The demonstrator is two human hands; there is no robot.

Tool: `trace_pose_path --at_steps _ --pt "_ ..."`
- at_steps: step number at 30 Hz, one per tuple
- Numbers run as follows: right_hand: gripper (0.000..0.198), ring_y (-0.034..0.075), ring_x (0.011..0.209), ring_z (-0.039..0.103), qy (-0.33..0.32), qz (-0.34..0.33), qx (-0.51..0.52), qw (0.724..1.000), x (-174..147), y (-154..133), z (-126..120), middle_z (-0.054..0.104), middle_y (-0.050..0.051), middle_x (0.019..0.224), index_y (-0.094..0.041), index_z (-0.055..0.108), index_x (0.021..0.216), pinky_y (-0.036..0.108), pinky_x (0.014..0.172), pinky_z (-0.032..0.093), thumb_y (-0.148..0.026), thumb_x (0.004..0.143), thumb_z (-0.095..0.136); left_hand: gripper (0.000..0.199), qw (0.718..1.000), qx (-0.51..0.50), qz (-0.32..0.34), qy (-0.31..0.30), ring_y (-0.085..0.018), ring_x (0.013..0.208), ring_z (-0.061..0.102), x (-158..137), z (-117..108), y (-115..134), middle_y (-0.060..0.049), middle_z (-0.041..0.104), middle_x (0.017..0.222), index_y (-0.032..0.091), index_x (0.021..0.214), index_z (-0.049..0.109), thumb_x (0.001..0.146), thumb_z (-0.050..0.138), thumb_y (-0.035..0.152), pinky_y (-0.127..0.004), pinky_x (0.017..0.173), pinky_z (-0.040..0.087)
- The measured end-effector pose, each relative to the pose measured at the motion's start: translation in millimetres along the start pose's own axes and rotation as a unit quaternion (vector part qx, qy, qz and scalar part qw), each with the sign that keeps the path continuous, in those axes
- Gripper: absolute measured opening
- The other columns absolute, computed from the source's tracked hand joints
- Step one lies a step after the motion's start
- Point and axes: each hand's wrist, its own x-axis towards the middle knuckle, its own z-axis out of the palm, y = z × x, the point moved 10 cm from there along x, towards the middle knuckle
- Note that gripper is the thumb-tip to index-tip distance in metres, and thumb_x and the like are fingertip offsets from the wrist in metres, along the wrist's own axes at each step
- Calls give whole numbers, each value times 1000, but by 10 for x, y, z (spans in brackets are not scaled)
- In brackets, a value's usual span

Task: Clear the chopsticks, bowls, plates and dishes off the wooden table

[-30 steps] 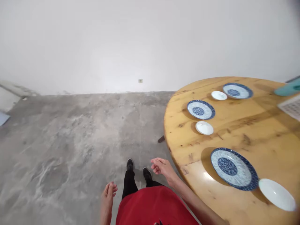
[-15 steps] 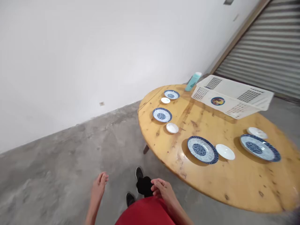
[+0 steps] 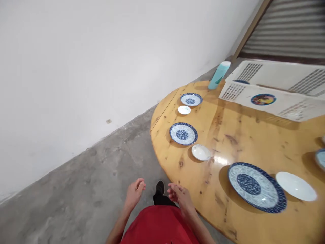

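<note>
My left hand (image 3: 135, 194) is above the concrete floor in front of my red shirt, its fingers loosely bent with nothing in them. My right hand (image 3: 180, 198) hangs beside the near edge of the round wooden table (image 3: 213, 189), empty, fingers slightly curled and apart. Neither hand touches the table. Blue-and-white patterned plates lie around its edge: one at the far left (image 3: 191, 99), one in the middle left (image 3: 183, 134) and a larger-looking near one (image 3: 257, 187). Beside them sit small white dishes, one far (image 3: 184, 109), one middle (image 3: 200, 152) and one near (image 3: 296, 186).
A white plastic basket (image 3: 281, 101) stands at the back right, with a blue-rimmed piece (image 3: 240, 81) partly showing inside. Next to it is a turquoise bottle (image 3: 218, 75). Another patterned plate (image 3: 321, 158) is cut off at the right edge. A white wall (image 3: 101, 61) rises beyond the floor.
My view has moved closer to the table, so plates and basket look larger and the right-hand plate is mostly out of frame. My left hand has come nearer my right.
</note>
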Motion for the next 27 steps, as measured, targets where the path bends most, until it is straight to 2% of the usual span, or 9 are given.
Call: trace_pose_path --at_steps 2,5,10,14,17,21,24,27 --pt "53 13 52 58 12 -7 19 1000 153 -205 -4 67 4 63 -17 68 80 24 52 47 -55 46 83 39 1000 2 5 21 -24 80 73 245 -110 192 -7 76 86 21 90 69 82 53 56 -35 78 55" --pt "52 14 54 59 43 -11 53 998 357 -385 -113 69 5 66 -16 70 80 25 54 49 -52 45 86 37 999 -7 23 31 -22 77 72 627 -148 515 -7 75 84 20 90 69 83 52 53 -34 76 55" --pt "58 15 57 62 93 -13 108 990 546 -479 -273 72 7 70 -14 73 86 26 54 51 -51 44 88 32 999 -28 42 -10 -17 72 69 1287 16 1102 -7 73 82 17 89 69 84 54 44 -29 71 52" --pt "63 15 56 62 123 -5 148 981 606 -454 -262 71 5 69 -14 72 86 26 53 52 -53 41 90 26 993 -45 97 -45 -14 69 65 1959 232 1768 -5 71 80 16 83 66 86 54 39 -26 69 49" --pt "65 16 57 62 152 -7 180 972 669 -431 -221 71 5 70 -15 72 86 26 54 53 -56 40 90 23 986 -48 133 -84 -12 69 64 2594 528 2311 -5 70 79 16 78 64 88 54 34 -24 69 48" --pt "65 19 58 64 226 -1 201 953 805 -409 -196 72 6 71 -17 72 88 29 54 54 -58 40 89 23 981 -45 133 -133 -10 67 63 3501 1070 2928 -6 70 81 15 78 62 91 51 30 -23 67 48" --pt "60 19 62 67 293 -2 237 926 879 -407 -206 74 5 75 -20 72 91 28 57 56 -56 45 88 24 976 -19 138 -167 -12 68 63 4094 1490 3314 -7 70 79 15 75 61 92 52 30 -23 67 48" --pt "51 21 67 70 326 -19 255 910 908 -426 -223 75 5 80 -24 72 89 32 63 59 -56 51 84 27 970 -9 143 -195 -15 72 64 4593 1859 3610 -7 69 74 15 70 61 91 58 32 -26 70 49"
